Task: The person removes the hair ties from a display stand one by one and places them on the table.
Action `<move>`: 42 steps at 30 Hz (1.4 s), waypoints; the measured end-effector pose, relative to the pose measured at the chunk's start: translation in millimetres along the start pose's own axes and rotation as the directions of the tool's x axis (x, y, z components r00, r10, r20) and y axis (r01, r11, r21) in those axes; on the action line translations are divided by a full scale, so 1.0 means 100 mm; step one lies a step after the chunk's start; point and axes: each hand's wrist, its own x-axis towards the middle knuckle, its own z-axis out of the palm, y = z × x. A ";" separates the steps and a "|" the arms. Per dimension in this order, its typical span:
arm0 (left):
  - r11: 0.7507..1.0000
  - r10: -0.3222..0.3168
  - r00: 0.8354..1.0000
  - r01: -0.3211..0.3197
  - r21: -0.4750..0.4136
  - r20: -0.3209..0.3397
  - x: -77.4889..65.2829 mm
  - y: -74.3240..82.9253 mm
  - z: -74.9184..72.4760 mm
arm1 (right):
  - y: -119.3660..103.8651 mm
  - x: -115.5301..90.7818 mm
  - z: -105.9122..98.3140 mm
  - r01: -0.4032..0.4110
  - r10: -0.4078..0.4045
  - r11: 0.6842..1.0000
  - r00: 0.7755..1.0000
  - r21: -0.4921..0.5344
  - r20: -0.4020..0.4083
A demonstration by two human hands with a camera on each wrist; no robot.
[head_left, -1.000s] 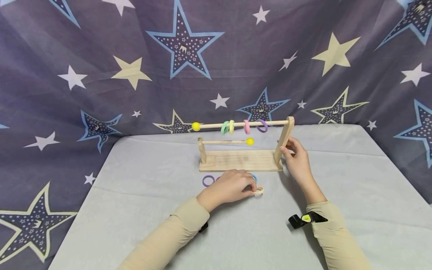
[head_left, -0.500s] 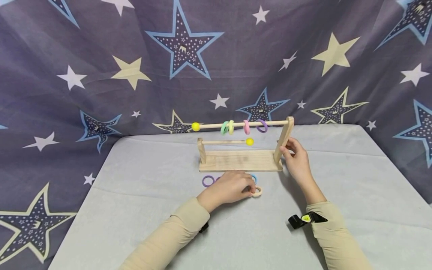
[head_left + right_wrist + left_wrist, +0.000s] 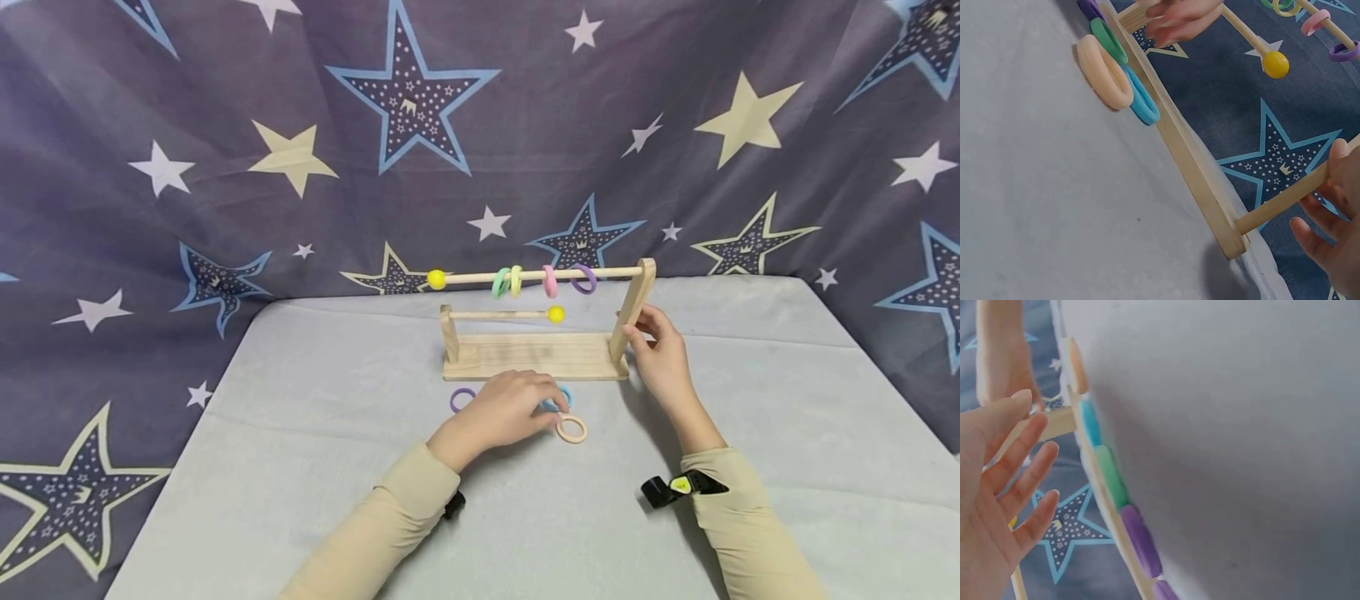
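Note:
My left hand (image 3: 510, 408) hovers over a row of hair ties with fingers spread and nothing held, as the left wrist view shows. Just off its fingertips, a peach hair tie (image 3: 572, 429) lies flat on the table. A blue hair tie (image 3: 562, 398) sits behind it, partly covered by the fingers. Green (image 3: 1110, 475) and purple hair ties (image 3: 1140, 540) continue the row; the hand hides the green one in the head view. My right hand (image 3: 660, 358) grips the tall right post (image 3: 636, 300) of a wooden rack (image 3: 536, 358) between thumb and fingers.
The rack's upper rod (image 3: 472, 277) carries green, yellow, pink and purple hair ties and ends in a yellow ball (image 3: 437, 279). A lower rod (image 3: 498, 315) points right, tipped with another yellow ball (image 3: 556, 314). A star-patterned cloth (image 3: 405, 208) hangs behind the grey-covered table (image 3: 315, 367).
My left hand has let go of the peach hair tie, which now lies flat, and has drawn slightly back to the left with fingers opening. My right hand stays on the post.

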 end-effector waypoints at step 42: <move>0.940 -0.342 0.598 0.217 -0.265 -0.725 -0.13 -0.13 -0.48 | 0.03 0.01 0.00 0.028 -0.028 1.000 1.000 -0.008 -0.008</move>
